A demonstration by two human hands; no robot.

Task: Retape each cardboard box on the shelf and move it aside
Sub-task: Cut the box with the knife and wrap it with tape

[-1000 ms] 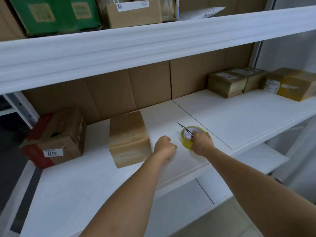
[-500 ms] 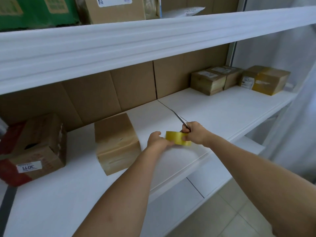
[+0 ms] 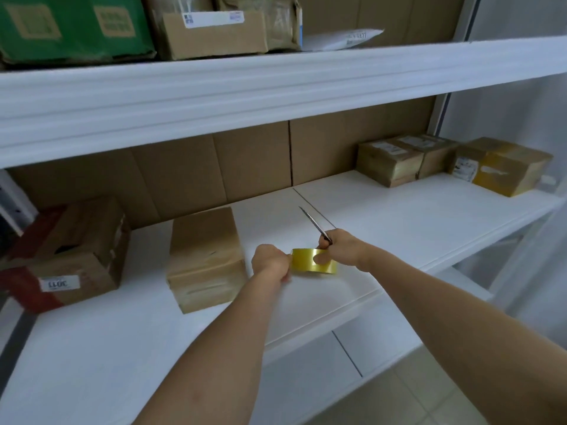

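Tape roll (image 3: 313,261): gripped by right hand (image 3: 343,250), thumb through the core, scissors (image 3: 316,226) in the same fist.
Left hand (image 3: 271,262): pinching at the roll's edge, probably freeing the tape end.
Cardboard box (image 3: 206,259): just left of that hand, waiting on the shelf (image 3: 429,216).

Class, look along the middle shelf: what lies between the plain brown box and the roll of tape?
Head view: only the left hand, gripping the tape roll; the brown box sits just beyond.

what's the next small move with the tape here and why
Probably draw a strip off the tape roll toward the plain box. The left hand pinches the roll's edge, the right hand holds roll and scissors, and the box sits just beside them.
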